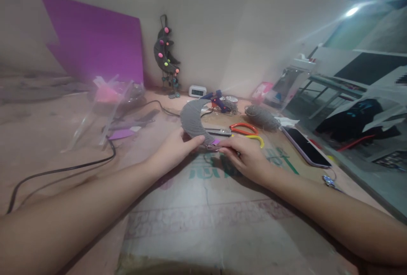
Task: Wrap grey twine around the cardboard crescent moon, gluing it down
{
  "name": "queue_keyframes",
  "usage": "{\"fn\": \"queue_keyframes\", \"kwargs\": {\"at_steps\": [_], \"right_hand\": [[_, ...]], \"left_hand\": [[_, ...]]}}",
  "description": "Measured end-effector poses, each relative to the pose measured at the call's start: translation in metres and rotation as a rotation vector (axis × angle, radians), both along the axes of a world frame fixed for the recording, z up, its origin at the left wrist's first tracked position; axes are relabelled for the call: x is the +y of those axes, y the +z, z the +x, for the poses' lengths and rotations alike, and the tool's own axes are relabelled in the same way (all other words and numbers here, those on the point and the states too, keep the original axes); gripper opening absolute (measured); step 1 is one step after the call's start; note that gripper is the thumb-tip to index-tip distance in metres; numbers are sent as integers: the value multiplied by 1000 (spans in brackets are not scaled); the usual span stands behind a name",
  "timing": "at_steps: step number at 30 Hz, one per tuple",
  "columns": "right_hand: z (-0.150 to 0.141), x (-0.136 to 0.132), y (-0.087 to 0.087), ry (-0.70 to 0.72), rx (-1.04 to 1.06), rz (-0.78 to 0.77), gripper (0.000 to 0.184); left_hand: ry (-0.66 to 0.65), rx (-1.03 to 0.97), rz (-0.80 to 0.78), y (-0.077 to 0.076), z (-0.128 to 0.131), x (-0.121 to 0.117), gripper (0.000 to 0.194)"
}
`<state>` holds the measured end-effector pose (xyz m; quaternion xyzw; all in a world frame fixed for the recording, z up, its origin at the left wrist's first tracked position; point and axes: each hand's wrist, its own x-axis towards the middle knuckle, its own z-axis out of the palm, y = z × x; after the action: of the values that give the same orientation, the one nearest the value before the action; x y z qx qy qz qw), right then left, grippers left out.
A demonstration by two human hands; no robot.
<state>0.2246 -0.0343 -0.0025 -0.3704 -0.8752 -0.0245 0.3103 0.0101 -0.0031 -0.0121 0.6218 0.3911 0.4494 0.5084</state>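
Note:
A crescent moon wrapped in grey yarn (191, 118) is held up over the cardboard, its curve bulging to the left. My left hand (187, 144) grips its lower left edge, thumb on the front face. At the lower tip, where a small purple patch (215, 143) shows, my right hand (246, 156) pinches with thumb and index finger. Whether those fingers hold the tip itself or a strand of yarn is too small to tell. Just behind lie scissors (243, 129) with one orange and one yellow handle, their blades partly hidden by the crescent.
A blue glue gun (219, 101), grey yarn ball (261, 117) and white clock (197, 91) stand at the back. A decorated moon (165, 50) hangs on the wall beside a purple sheet (104, 37). Right is a phone (307, 147); left, a black cord (63, 168) and plastic bags (127, 93).

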Motion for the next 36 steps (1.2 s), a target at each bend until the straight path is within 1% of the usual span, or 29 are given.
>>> {"fn": "queue_keyframes", "kwargs": {"at_steps": [3,6,9,11,13,16,21,27,30,34,36], "right_hand": [[2,0,1,-79,77,-140,21],[3,2,3,-126,138,-197,21],[4,4,2,-154,173,-188,20],[4,5,1,-140,182,-174,19],[5,6,0,-120,174,-161,18],[6,7,-1,-106,142,-157,17],[7,8,-2,-130,130,-175,19],[5,9,-2,-144,100,-230,21],[4,11,-3,-123,99,-253,18],[7,11,-2,-94,161,-174,20],[9,10,-1,-71,159,-135,21]], "left_hand": [[-24,7,-22,3,1,-3,18],[-43,1,-53,4,2,-5,20],[-43,-15,-83,3,2,-5,21],[-44,-35,-98,2,1,-4,25],[-39,-66,-119,1,0,-3,28],[-19,-133,-167,0,0,-2,27],[-26,-191,-225,2,0,-4,29],[-47,-184,-203,0,-1,-3,27],[-51,-164,-181,-1,-1,-2,29],[-52,-149,-187,-1,-1,-2,30],[-55,-146,-193,-1,-1,-1,30]]}}
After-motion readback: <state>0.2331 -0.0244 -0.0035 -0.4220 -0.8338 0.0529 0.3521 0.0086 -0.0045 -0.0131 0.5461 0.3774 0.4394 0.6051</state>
